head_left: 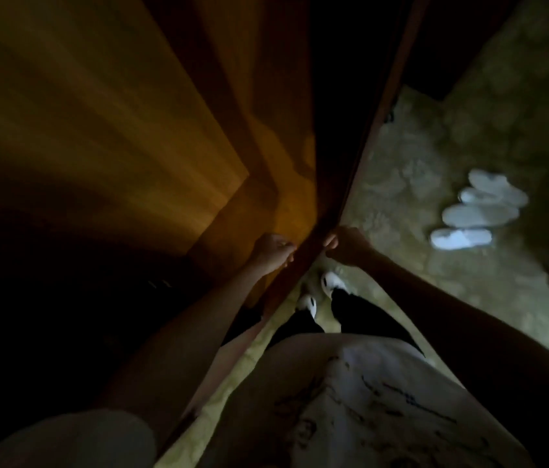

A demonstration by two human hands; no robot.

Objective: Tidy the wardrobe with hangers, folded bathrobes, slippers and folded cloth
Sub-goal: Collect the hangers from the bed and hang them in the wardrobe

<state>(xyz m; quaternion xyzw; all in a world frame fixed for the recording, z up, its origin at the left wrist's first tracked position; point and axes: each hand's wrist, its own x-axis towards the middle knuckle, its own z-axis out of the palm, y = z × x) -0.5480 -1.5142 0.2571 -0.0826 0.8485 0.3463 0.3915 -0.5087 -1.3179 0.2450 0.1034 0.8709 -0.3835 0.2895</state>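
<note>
The scene is dim and blurred. A brown wooden wardrobe door (337,157) runs edge-on up the middle of the head view. My left hand (273,251) grips the door's edge from the left side. My right hand (344,244) grips the same edge from the right, thumb toward the wood. Several white slippers (475,211) lie in a row on the carpet to the right, well apart from both hands. No hangers, bathrobes or folded cloth show.
Orange-brown wooden panels (97,130) of the wardrobe fill the left, with a dark gap (334,45) above. Mottled green carpet (435,146) covers the floor. My own feet in white shoes (320,292) stand just below the door.
</note>
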